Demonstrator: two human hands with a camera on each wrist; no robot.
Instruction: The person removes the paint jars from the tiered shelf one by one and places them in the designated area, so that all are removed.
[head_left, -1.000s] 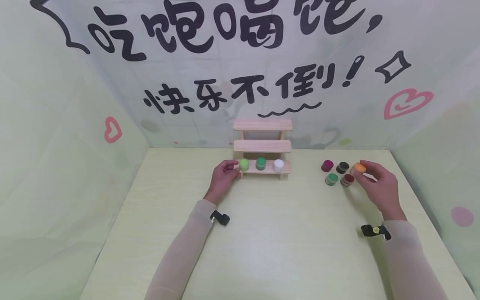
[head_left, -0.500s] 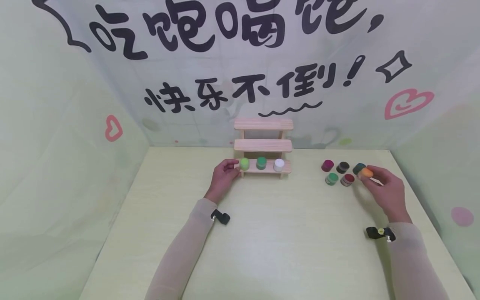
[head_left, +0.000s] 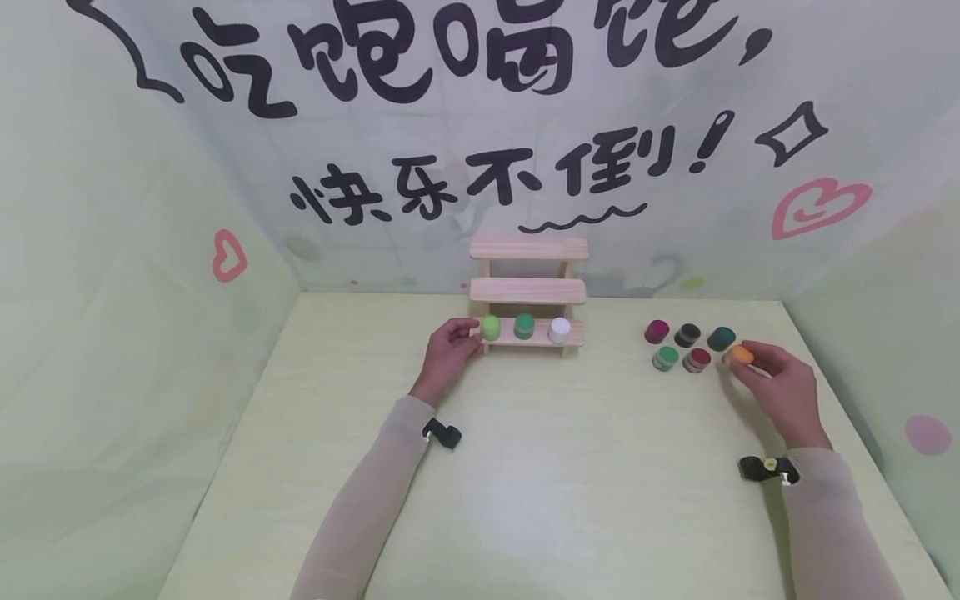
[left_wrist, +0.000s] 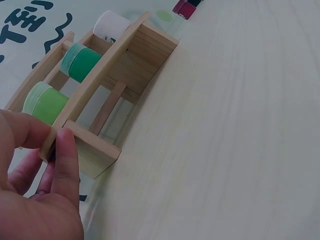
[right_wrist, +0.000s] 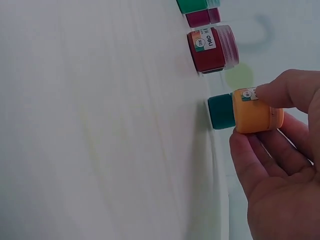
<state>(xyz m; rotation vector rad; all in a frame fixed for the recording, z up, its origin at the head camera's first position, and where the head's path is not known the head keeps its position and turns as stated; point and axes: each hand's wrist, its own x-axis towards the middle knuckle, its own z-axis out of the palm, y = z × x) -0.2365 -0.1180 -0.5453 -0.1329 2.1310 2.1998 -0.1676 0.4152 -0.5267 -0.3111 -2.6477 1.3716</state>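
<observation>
In the head view my left hand (head_left: 444,357) pinches the left end of the lowest board on a three-step wooden display rack (head_left: 528,291). A light green paint jar (left_wrist: 50,104), a green paint jar (left_wrist: 82,64) and a white paint jar (head_left: 560,330) stand in a row on that board. My right hand (head_left: 783,390) grips an orange paint jar (right_wrist: 252,112) between thumb and fingers, on the right side of the table. The orange jar overlaps a teal paint jar (right_wrist: 220,111) in the right wrist view, with a dark red paint jar (right_wrist: 206,50) nearby.
Left of the dark red jar stands another green jar (head_left: 665,358). Behind them are a magenta jar (head_left: 657,331) and a black jar (head_left: 687,335). A printed cloth (head_left: 420,250) hangs behind the pale table (head_left: 570,467), and plain cloth walls flank it.
My right hand has moved right and slightly toward me with the orange jar, uncovering the teal jar. The left hand keeps its hold on the rack.
</observation>
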